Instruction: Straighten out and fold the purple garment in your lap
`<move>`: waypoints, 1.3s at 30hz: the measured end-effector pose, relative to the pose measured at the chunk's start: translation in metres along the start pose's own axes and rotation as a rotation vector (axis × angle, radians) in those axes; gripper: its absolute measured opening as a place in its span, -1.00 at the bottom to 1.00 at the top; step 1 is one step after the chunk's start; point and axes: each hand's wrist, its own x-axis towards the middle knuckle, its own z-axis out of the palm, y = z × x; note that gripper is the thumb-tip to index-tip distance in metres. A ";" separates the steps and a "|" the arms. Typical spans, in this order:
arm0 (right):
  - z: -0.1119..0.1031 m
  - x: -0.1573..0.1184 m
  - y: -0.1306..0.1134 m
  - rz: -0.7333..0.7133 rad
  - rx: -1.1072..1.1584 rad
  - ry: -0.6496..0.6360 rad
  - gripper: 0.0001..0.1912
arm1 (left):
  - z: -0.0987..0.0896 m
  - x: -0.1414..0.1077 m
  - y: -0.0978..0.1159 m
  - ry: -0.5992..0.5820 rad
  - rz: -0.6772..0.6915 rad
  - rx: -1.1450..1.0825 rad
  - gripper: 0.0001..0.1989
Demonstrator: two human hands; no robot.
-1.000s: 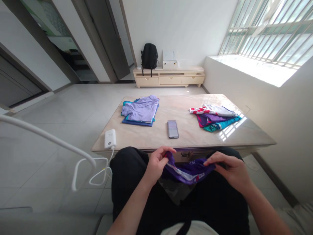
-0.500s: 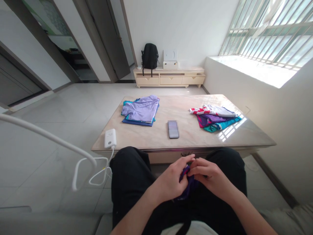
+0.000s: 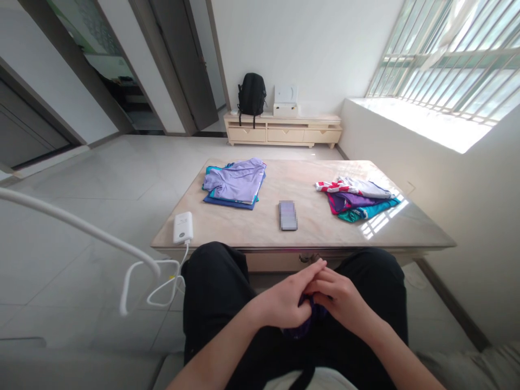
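The room is bright. Sunlight pours in through the barred window (image 3: 455,59) at the upper right and washes the sill white. Striped sun patches shine on the glossy table (image 3: 377,225). Walls and doors at the left edge lean and bend. Everything looks sharp except a blurred phone screen (image 3: 287,215).

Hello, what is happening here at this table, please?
A seated person holds a small purple garment bunched between the left hand and right hand, over the lap. On the table lie a folded pile, a loose colourful pile, a phone and a white charger.
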 end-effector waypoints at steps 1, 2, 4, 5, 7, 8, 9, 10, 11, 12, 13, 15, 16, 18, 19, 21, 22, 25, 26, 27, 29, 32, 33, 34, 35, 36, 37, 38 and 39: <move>0.003 0.000 0.001 -0.016 0.012 0.013 -0.64 | 0.000 0.000 -0.005 -0.003 -0.020 -0.043 -0.04; 0.005 -0.001 0.001 -0.026 0.024 0.024 -0.64 | 0.001 0.001 -0.009 -0.016 -0.039 -0.105 -0.03; 0.010 -0.002 0.002 -0.032 0.053 0.046 -0.67 | 0.003 0.002 -0.019 -0.061 -0.064 -0.278 -0.02; 0.012 -0.003 0.003 -0.027 0.070 0.059 -0.70 | 0.004 0.003 -0.024 -0.084 -0.072 -0.368 -0.03; 0.015 -0.004 0.004 0.003 0.101 0.071 -0.74 | 0.006 0.005 -0.031 -0.099 -0.085 -0.487 -0.04; 0.017 -0.005 0.004 0.026 0.111 0.068 -0.75 | 0.007 0.006 -0.034 -0.088 -0.088 -0.501 -0.04; 0.019 -0.005 0.005 0.048 0.115 0.060 -0.75 | 0.008 0.006 -0.036 -0.064 -0.091 -0.486 -0.05; 0.020 -0.005 0.006 0.068 0.113 0.048 -0.75 | 0.009 0.007 -0.038 -0.031 -0.092 -0.452 -0.06; 0.023 -0.005 0.006 0.082 0.108 0.037 -0.76 | 0.011 0.007 -0.039 0.005 -0.094 -0.417 -0.07; 0.025 -0.005 0.007 0.089 0.099 0.033 -0.79 | 0.012 0.008 -0.040 0.036 -0.105 -0.396 -0.09; 0.028 -0.005 0.008 0.089 0.086 0.037 -0.83 | 0.014 0.008 -0.040 0.058 -0.127 -0.398 -0.10; 0.032 -0.006 0.009 0.079 0.055 0.066 -0.90 | 0.017 0.009 -0.040 0.082 -0.193 -0.471 -0.12; 0.034 -0.007 0.010 0.070 0.038 0.083 -0.90 | 0.018 0.009 -0.041 0.084 -0.222 -0.532 -0.14; 0.035 -0.010 0.013 0.048 0.005 0.110 -0.91 | 0.019 0.009 -0.041 0.090 -0.233 -0.656 -0.21; 0.033 -0.011 0.016 0.042 -0.010 0.119 -0.92 | 0.019 0.009 -0.040 0.099 -0.216 -0.700 -0.26; 0.026 -0.013 0.022 0.053 -0.040 0.153 -0.91 | 0.017 0.006 -0.038 0.146 -0.166 -0.702 -0.35; 0.021 -0.014 0.025 0.074 -0.058 0.189 -0.91 | 0.015 0.004 -0.036 0.189 -0.143 -0.640 -0.36; 0.002 -0.011 0.030 0.184 -0.119 0.364 -0.93 | 0.013 -0.005 -0.028 0.357 -0.100 -0.287 -0.40; -0.004 -0.009 0.030 0.221 -0.134 0.415 -0.93 | 0.012 -0.008 -0.026 0.409 -0.088 -0.172 -0.47; -0.010 -0.005 0.028 0.246 -0.142 0.453 -0.92 | 0.011 -0.011 -0.024 0.455 -0.080 -0.083 -0.58; -0.020 0.005 0.023 0.256 -0.137 0.487 -0.90 | 0.009 -0.015 -0.022 0.538 -0.097 0.019 -0.79; -0.028 0.023 0.014 0.215 -0.143 0.477 -0.88 | 0.002 -0.017 -0.022 0.622 -0.162 0.066 -0.85; -0.029 0.028 0.012 0.209 -0.159 0.471 -0.88 | 0.000 -0.017 -0.022 0.643 -0.174 0.069 -0.85; -0.030 0.032 0.011 0.207 -0.179 0.466 -0.87 | -0.003 -0.018 -0.022 0.661 -0.176 0.062 -0.84; -0.030 0.036 0.010 0.206 -0.197 0.462 -0.87 | -0.005 -0.018 -0.022 0.682 -0.173 0.049 -0.83; -0.030 0.038 0.010 0.204 -0.213 0.460 -0.87 | -0.008 -0.018 -0.022 0.709 -0.167 0.036 -0.82; -0.029 0.040 0.010 0.201 -0.227 0.459 -0.87 | -0.010 -0.018 -0.021 0.746 -0.163 0.028 -0.82; -0.029 0.041 0.011 0.196 -0.242 0.453 -0.87 | -0.011 -0.018 -0.020 0.790 -0.158 0.029 -0.81; -0.028 0.042 0.011 0.188 -0.259 0.443 -0.87 | -0.013 -0.017 -0.019 0.840 -0.154 0.043 -0.81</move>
